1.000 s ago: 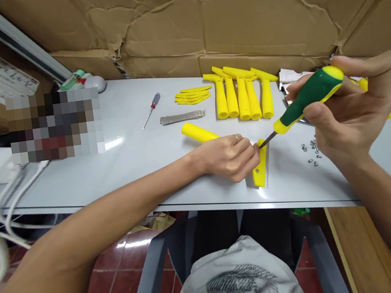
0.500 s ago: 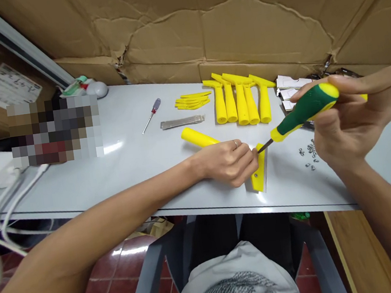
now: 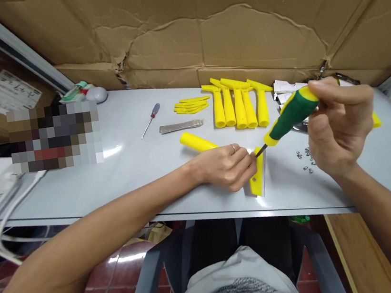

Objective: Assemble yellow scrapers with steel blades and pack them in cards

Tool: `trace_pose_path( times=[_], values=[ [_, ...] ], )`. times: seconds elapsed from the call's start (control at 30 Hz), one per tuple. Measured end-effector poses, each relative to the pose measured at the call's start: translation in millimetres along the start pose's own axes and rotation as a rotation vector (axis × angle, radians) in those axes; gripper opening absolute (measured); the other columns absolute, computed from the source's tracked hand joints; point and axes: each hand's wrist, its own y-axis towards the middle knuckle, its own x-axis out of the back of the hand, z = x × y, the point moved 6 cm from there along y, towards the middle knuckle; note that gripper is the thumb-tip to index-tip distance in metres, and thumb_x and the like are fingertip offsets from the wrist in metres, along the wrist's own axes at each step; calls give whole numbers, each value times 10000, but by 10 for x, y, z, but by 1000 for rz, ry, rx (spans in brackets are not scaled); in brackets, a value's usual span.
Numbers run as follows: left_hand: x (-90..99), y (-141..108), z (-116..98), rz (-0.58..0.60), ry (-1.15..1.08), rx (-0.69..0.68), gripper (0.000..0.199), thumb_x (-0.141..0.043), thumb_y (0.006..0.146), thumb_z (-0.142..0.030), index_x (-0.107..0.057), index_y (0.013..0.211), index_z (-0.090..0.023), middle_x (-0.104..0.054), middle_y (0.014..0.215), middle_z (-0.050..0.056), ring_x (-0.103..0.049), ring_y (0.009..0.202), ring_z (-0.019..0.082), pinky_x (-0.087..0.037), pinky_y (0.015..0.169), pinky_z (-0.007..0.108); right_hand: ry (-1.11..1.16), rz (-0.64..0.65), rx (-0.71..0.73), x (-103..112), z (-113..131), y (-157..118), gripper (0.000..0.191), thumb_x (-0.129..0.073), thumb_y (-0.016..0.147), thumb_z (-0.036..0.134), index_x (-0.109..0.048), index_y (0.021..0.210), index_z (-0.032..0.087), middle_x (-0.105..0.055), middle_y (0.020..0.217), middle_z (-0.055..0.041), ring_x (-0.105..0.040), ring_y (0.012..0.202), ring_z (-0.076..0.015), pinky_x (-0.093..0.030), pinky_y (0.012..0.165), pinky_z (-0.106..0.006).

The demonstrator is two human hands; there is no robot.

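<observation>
A yellow plastic scraper [image 3: 257, 188] lies on the table, with a thin blade [image 3: 264, 176] along the right edge of its head and a screw in its lower part. My left hand [image 3: 227, 167] is closed over it where handle and head meet, hiding that part. In my right hand [image 3: 340, 122] is a green and yellow screwdriver [image 3: 290, 117], the fingers around the rear of its grip. Its shaft slants down left to the upper part of the scraper head, beside my left fingertips. The exact contact of the tip is hidden.
Several yellow scraper handles [image 3: 239, 109] stand at the back, beside flat yellow strips [image 3: 192, 105]. Metal blades [image 3: 181, 126] and a small screwdriver [image 3: 150, 120] lie left of centre. Loose screws [image 3: 308, 153] are scattered near my right hand. White cables [image 3: 1, 215] hang over the left edge.
My right hand has shifted left and its fingers have curled differently on the grip, and the screwdriver leans a little more upright. The left hand keeps its hold. The view has shifted slightly.
</observation>
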Motion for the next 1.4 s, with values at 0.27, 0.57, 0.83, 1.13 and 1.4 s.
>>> trace_pose_path(
  times=[0.27, 0.57, 0.83, 1.13, 1.4],
  values=[
    [-23, -13, -4, 18, 28, 6, 181, -632, 994, -101, -696, 827, -125, -597, 650, -12, -532, 558, 98, -420, 495, 238, 124, 11, -192, -65, 156, 34, 503, -880, 858, 256, -705, 1309, 396, -692, 1065, -14, -787, 896, -232, -686, 726, -421],
    [-45, -9, 29, 38, 12, 69, 141, -639, 972, -87, -707, 851, -112, -588, 627, -16, -554, 557, 114, -434, 491, 253, 56, 173, -348, -147, 42, -125, 664, -826, 905, 344, -546, 1492, 478, -623, 1340, -39, -770, 1048, -268, -704, 806, -459],
    [-129, -74, 76, 125, -26, 104, 158, -580, 1011, -72, -707, 923, -104, -667, 732, 14, -613, 622, 133, -496, 526, 269, 43, 89, -473, -132, -91, -191, 642, -832, 891, 510, -526, 1456, 489, -647, 1300, -23, -768, 1119, -264, -701, 941, -473],
    [-116, -71, 41, 121, -12, 83, 162, -557, 1024, -60, -707, 968, -78, -651, 710, 10, -620, 620, 130, -504, 525, 267, 73, 18, -634, -116, -138, -182, 593, -867, 877, 434, -549, 1377, 458, -719, 1130, 4, -768, 1089, -243, -687, 935, -441],
    [-176, -105, 30, 162, -66, 90, 185, -520, 1037, -53, -700, 999, -75, -645, 719, 13, -616, 633, 135, -478, 527, 272, 19, -113, -662, 69, -231, -131, 491, -851, 891, 362, -587, 1287, 485, -710, 1156, 12, -759, 1109, -259, -681, 820, -425]
  ],
)
